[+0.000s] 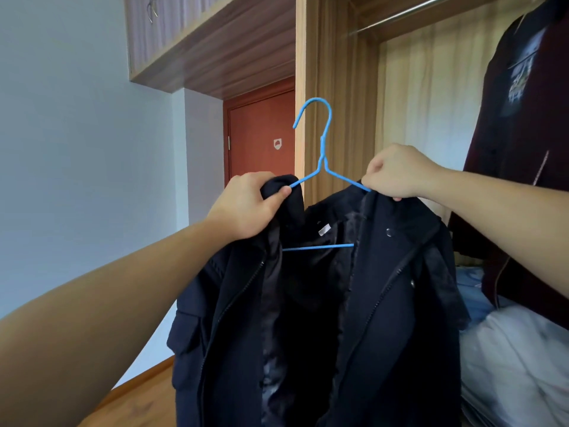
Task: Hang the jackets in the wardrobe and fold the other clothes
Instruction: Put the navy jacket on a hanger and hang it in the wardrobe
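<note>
Head view: dark navy jacket [323, 303] draped on blue wire hanger [323, 155], held up in front of open wardrobe [335, 87]. Left hand [246, 204] gripping collar and left hanger arm, thumb pressed on fabric. Right hand [397, 171] pinching right hanger arm at jacket shoulder. Hook free, below metal rail [406, 13]. Maroon jacket [523, 149] hanging at right, above white bedding [517, 365].

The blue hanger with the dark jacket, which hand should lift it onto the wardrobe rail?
Probably the right hand. It grips the hanger and jacket on the side nearer the rail, up to the right. The left hand is farther away.
</note>
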Demonstrator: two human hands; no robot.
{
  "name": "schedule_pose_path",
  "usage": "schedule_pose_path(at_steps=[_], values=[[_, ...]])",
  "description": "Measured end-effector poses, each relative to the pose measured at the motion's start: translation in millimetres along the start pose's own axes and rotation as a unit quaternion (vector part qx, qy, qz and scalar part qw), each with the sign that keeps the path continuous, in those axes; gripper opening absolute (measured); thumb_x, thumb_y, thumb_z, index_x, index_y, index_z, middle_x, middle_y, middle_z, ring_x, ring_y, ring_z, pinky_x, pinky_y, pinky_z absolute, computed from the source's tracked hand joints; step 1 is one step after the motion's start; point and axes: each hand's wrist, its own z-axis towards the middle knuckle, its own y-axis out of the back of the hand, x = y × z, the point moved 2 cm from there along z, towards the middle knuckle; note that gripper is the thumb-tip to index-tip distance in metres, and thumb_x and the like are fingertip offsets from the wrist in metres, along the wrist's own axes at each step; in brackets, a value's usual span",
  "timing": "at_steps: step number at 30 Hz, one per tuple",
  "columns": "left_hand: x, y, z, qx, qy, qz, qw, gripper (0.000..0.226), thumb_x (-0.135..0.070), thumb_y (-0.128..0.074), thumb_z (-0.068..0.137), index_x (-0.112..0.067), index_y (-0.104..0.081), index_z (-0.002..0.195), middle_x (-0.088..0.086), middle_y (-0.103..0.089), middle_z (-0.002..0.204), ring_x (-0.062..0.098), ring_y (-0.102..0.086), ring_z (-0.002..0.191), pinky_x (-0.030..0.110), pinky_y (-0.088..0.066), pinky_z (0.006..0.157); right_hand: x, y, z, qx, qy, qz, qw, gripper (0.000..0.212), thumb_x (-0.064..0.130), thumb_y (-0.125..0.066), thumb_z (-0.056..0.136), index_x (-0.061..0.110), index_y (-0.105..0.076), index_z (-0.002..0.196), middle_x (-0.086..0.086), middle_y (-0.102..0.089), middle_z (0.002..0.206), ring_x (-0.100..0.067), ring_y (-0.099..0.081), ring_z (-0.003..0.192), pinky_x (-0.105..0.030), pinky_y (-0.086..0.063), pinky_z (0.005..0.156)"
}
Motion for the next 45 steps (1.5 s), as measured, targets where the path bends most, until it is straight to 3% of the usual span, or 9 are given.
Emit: schedule_pose_path(at_steps=[6,11,17,21,27,32,35,40,45], values=[[5,13,-2,0.008,-0.029,0.004,1.000,0.025,-0.033,-0.056,0.096,-0.012,-0.067,0.091,0.002,-0.066,0.075,0.016,-0.058,0.072,0.026,-0.044,0.067,-13,15,-3,-0.034,-0.043,-0.069,0.996,0.022,0.014,-0.052,0.074,0.012,-0.051,0.052,-0.004,-0.049,0.050,-0.027,-0.046,0.059,-0.028,-0.039,0.055],[-3,11,0,0.070,-0.038,-0.021,0.997,0.023,-0.036,-0.054,0.095,-0.018,-0.069,0.096,0.000,-0.070,0.084,0.017,-0.063,0.082,0.032,-0.050,0.075,10,20,6,-0.140,0.036,0.051,0.988,0.021,0.016,-0.053,0.077,0.000,-0.058,0.063,-0.020,-0.054,0.069,-0.023,-0.046,0.064,-0.030,-0.041,0.061],[-2,8,6,0.008,0.012,0.014,1.000,0.025,-0.036,-0.055,0.094,-0.016,-0.069,0.089,-0.003,-0.066,0.074,0.018,-0.060,0.075,0.032,-0.047,0.068,48,10,-8,0.033,0.101,0.051,0.993,0.016,0.019,-0.054,0.079,0.013,-0.067,0.071,-0.012,-0.065,0.065,-0.015,-0.055,0.047,-0.025,-0.042,0.057],[5,12,1,-0.018,0.032,0.024,0.999,0.028,-0.037,-0.056,0.094,-0.012,-0.069,0.092,0.002,-0.067,0.076,0.020,-0.061,0.074,0.035,-0.048,0.068,37,-3,-12,0.090,0.130,-0.121,0.980,0.021,0.030,-0.058,0.080,0.019,-0.064,0.096,-0.002,-0.065,0.088,-0.021,-0.063,0.077,-0.035,-0.054,0.069],[7,18,-4,-0.025,0.023,0.025,0.999,0.025,-0.034,-0.056,0.095,-0.012,-0.068,0.091,0.002,-0.065,0.075,0.020,-0.059,0.072,0.031,-0.046,0.065,21,-9,-14,0.107,0.087,-0.183,0.973,0.017,0.032,-0.058,0.076,0.017,-0.063,0.082,-0.003,-0.060,0.076,-0.021,-0.052,0.067,-0.029,-0.039,0.056],[2,17,-1,-0.010,0.022,0.019,1.000,0.026,-0.036,-0.056,0.095,-0.013,-0.068,0.091,0.003,-0.066,0.077,0.019,-0.060,0.074,0.033,-0.048,0.067,40,-8,-14,0.133,0.088,0.065,0.985,0.017,0.027,-0.063,0.083,0.011,-0.070,0.084,0.003,-0.058,0.074,-0.015,-0.053,0.067,-0.026,-0.042,0.065],[2,14,-3,0.009,0.018,0.012,1.000,0.026,-0.038,-0.056,0.094,-0.015,-0.068,0.091,0.001,-0.066,0.076,0.017,-0.060,0.075,0.031,-0.047,0.069,62,-10,-17,0.180,0.045,0.264,0.947,0.024,0.030,-0.065,0.085,0.006,-0.069,0.085,-0.001,-0.051,0.063,-0.015,-0.048,0.053,-0.027,-0.043,0.057],[14,27,-10,0.025,0.058,-0.064,0.996,0.030,-0.039,-0.052,0.097,-0.015,-0.069,0.098,0.001,-0.072,0.089,0.017,-0.065,0.089,0.033,-0.050,0.084,60,-13,-24,0.193,0.017,0.193,0.962,0.042,0.049,-0.058,0.090,0.010,-0.061,0.075,0.007,-0.034,0.047,-0.011,-0.028,0.040,-0.022,-0.025,0.041],[24,34,-23,0.122,0.106,0.046,0.986,0.041,-0.042,-0.048,0.098,-0.007,-0.065,0.084,0.001,-0.061,0.069,0.014,-0.055,0.065,0.022,-0.043,0.063,50,-17,-30,0.194,0.039,0.168,0.966,0.047,0.049,-0.056,0.092,0.007,-0.058,0.071,0.003,-0.035,0.050,-0.012,-0.028,0.041,-0.022,-0.027,0.040]])
